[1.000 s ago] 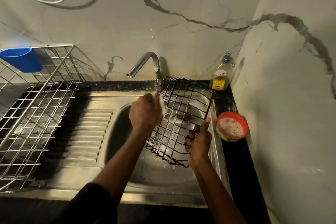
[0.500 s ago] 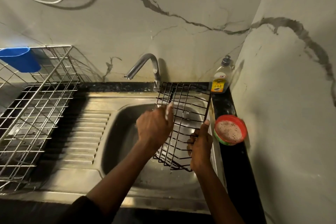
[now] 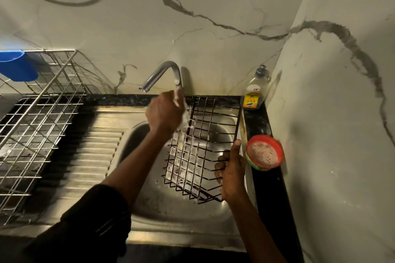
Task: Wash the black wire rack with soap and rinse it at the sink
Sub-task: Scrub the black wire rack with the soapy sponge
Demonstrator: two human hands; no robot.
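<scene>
Scrub stroke now at the rack's far-left corner.
Your left hand, fingers curled on a sudsy white pad, has climbed from mid-rack. Your right hand grips the black wire rack, tilted over the sink. Rinse outstanding.

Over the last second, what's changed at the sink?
The left hand rubbed down the left side of the rack, then back up to its top corner by the tap. It is blurred there, with white suds at its fingers. The right hand kept gripping the rack's near right edge over the sink. The soap bottle and red bowl haven't moved.
</scene>
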